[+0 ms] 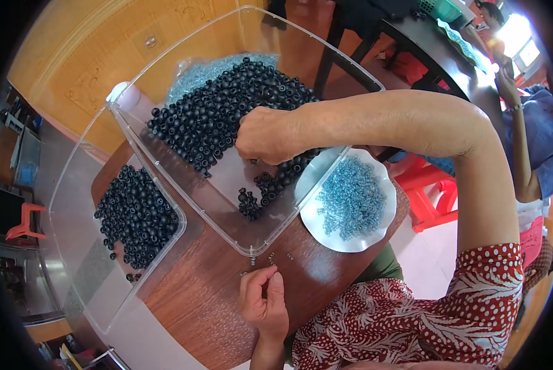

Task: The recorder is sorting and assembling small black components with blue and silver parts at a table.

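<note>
Two clear bins (pixel 165 157) of black beads (pixel 215 111), one ring dish (pixel 350 200).

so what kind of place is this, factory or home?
Looks like an informal home or small workshop doing hand assembly, not a factory line: clear plastic bins of black beads, a white dish of small blue rings, a wooden table, and another person seated nearby.
</note>
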The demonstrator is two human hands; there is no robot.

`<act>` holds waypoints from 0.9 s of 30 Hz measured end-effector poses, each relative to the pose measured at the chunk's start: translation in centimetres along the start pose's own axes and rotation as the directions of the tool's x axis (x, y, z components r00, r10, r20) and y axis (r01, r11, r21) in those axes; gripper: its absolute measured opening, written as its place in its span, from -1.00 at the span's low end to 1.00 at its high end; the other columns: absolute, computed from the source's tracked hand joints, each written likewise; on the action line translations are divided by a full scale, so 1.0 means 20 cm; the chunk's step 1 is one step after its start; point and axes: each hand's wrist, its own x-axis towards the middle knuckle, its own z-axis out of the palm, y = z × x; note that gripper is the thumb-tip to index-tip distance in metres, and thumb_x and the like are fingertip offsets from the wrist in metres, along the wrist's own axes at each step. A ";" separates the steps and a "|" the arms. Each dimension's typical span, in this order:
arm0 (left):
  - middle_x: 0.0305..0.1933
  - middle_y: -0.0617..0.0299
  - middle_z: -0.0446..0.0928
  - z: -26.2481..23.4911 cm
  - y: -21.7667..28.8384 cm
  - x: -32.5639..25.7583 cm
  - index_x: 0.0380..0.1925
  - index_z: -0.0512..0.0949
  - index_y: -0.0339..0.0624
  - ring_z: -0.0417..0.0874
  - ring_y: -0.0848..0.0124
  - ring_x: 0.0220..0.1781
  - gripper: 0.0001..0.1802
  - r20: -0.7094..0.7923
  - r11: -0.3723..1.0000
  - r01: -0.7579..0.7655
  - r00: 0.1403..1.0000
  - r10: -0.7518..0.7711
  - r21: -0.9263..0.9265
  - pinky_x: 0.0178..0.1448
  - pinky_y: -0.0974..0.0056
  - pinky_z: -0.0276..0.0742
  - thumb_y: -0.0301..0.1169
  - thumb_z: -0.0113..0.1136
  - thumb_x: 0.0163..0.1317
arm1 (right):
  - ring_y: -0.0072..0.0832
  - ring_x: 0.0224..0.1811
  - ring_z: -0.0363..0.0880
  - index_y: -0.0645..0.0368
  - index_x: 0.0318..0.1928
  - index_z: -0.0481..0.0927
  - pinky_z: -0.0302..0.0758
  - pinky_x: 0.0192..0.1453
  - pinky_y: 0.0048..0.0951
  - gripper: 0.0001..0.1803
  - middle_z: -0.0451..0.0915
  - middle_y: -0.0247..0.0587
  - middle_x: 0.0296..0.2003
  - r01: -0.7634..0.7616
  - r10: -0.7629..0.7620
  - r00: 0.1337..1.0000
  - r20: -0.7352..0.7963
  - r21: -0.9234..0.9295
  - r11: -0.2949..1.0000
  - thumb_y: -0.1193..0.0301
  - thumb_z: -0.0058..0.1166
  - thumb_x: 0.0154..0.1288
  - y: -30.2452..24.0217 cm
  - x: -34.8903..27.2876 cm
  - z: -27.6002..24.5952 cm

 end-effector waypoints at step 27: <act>-0.36 0.28 0.41 -0.01 -0.03 -0.01 -0.33 0.54 -0.40 0.39 0.59 -0.43 -0.91 -0.053 0.991 -0.137 0.989 0.137 0.003 -0.37 0.53 0.33 -0.61 0.14 0.15 | -0.13 -0.32 0.51 0.22 -0.30 0.51 0.44 -0.28 -0.24 -0.73 0.52 -0.10 -0.46 0.138 0.050 0.939 -0.339 0.509 0.850 0.54 0.19 -0.11 -0.16 -0.22 -0.21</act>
